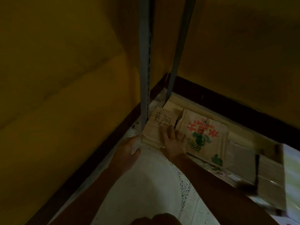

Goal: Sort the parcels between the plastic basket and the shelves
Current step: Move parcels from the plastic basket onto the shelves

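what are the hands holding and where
The small cardboard parcel: right hand flat on its top, left hand at its near-left corner, grip there unclear.

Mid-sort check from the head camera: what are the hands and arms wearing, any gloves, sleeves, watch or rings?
The left hand and right hand are both bare: no gloves, rings or tape. No watch or band shows at either wrist. The forearms show no cuff or sleeve edge, but they lie in deep shadow, so a dark sleeve higher up cannot be ruled out.
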The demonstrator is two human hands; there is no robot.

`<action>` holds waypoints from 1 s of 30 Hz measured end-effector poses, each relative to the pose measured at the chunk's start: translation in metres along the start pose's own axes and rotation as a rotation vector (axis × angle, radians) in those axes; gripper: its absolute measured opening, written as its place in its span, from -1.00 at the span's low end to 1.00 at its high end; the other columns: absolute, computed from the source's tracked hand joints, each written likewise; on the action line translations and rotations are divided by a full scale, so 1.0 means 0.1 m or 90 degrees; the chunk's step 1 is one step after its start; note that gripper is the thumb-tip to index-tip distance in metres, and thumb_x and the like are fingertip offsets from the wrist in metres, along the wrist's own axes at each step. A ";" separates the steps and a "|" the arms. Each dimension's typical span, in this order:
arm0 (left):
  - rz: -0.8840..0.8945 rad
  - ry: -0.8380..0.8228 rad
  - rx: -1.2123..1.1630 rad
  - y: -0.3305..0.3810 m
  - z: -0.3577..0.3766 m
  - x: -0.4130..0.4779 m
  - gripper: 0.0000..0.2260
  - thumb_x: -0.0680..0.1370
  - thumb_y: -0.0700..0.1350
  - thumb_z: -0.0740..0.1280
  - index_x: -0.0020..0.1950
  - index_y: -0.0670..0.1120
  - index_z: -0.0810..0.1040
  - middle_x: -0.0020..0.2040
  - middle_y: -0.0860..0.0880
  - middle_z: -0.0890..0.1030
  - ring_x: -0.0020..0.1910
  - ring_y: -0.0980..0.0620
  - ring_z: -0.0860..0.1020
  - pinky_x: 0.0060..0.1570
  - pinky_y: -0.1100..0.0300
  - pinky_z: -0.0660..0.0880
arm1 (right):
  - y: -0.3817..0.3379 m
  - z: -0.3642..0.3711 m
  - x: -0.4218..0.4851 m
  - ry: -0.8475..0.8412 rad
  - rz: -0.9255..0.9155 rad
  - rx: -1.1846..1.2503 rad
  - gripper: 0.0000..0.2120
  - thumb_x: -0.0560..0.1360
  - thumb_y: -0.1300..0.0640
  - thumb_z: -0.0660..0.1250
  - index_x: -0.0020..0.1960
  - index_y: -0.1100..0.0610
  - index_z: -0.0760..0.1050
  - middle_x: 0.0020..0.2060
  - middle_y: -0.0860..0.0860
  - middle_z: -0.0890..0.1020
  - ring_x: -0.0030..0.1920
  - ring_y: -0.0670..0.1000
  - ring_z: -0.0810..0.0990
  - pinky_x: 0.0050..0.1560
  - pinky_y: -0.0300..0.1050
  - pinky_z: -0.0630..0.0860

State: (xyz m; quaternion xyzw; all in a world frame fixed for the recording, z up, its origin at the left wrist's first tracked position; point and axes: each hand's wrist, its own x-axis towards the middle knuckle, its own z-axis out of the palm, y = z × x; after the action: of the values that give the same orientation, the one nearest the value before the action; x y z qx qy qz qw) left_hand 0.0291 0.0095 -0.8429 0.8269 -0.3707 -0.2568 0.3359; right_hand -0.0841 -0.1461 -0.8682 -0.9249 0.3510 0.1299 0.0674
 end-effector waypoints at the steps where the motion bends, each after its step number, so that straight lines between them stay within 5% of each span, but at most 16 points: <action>1: -0.003 0.005 0.000 -0.10 0.04 0.03 -0.58 0.56 -0.14 0.26 0.42 -0.09 0.32 0.40 -0.08 0.36 0.36 -0.03 0.33 0.26 0.19 0.28 | -0.03 0.05 0.08 0.004 0.018 -0.020 -0.22 0.53 -0.09 0.22 0.53 0.03 -0.22 0.50 0.23 -0.12 0.43 0.35 0.07 0.35 0.39 0.10; 4: -0.002 0.029 0.029 -0.33 0.16 0.05 -0.59 0.56 -0.15 0.25 0.41 -0.10 0.32 0.41 -0.09 0.35 0.37 -0.03 0.33 0.24 0.25 0.25 | -0.11 0.21 0.19 0.032 0.045 -0.058 -0.31 0.58 0.04 0.15 0.53 0.07 -0.22 0.50 0.25 -0.12 0.40 0.36 0.12 0.32 0.39 0.17; 13: 0.027 0.036 0.072 -0.26 0.24 -0.04 -0.58 0.56 -0.16 0.27 0.41 -0.10 0.31 0.40 -0.08 0.35 0.37 -0.02 0.32 0.23 0.32 0.20 | 0.06 0.06 0.25 0.017 0.001 -0.003 -0.39 0.59 0.07 0.14 0.54 0.04 -0.08 0.53 0.16 -0.07 0.47 0.35 0.02 0.35 0.45 -0.06; 15: 0.019 0.040 0.068 -0.22 0.18 -0.04 -0.58 0.56 -0.15 0.26 0.41 -0.10 0.30 0.40 -0.09 0.34 0.36 -0.04 0.33 0.23 0.29 0.23 | 0.10 -0.02 0.27 0.027 -0.014 0.011 -0.38 0.55 0.16 0.21 0.52 0.06 0.00 0.52 0.13 0.05 0.46 0.32 0.11 0.35 0.41 0.07; 19: 0.033 0.050 0.071 -0.19 0.06 -0.03 -0.58 0.55 -0.16 0.27 0.40 -0.10 0.32 0.37 -0.11 0.37 0.33 -0.05 0.35 0.28 0.17 0.30 | 0.03 -0.16 0.36 0.077 -0.055 0.176 -0.63 0.57 0.26 0.15 0.37 0.13 0.31 0.30 0.17 0.44 0.22 0.17 0.50 0.22 0.07 0.47; 24: 0.047 0.033 0.056 -0.14 0.07 0.01 -0.56 0.55 -0.13 0.28 0.42 -0.08 0.29 0.37 -0.09 0.36 0.33 -0.05 0.35 0.27 0.08 0.33 | 0.09 -0.29 0.32 0.148 0.034 0.414 -0.76 0.60 0.21 0.15 0.10 0.26 0.56 0.04 0.20 0.62 0.02 0.11 0.59 0.05 -0.10 0.52; 30: 0.083 0.103 0.051 -0.15 0.11 0.12 -0.37 0.45 -0.08 0.42 0.45 -0.08 0.22 0.41 -0.06 0.32 0.36 -0.04 0.30 0.25 0.22 0.22 | 0.23 -0.58 0.23 0.181 -0.025 0.600 -0.74 0.54 0.22 0.27 0.20 0.17 0.57 0.09 0.10 0.64 0.10 0.03 0.58 0.19 -0.12 0.49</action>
State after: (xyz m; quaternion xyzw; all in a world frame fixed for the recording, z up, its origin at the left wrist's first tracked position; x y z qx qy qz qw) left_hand 0.0358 0.0034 -0.8628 0.8318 -0.4052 -0.1518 0.3478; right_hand -0.0716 -0.1904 -0.8198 -0.8089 0.3597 -0.1719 0.4321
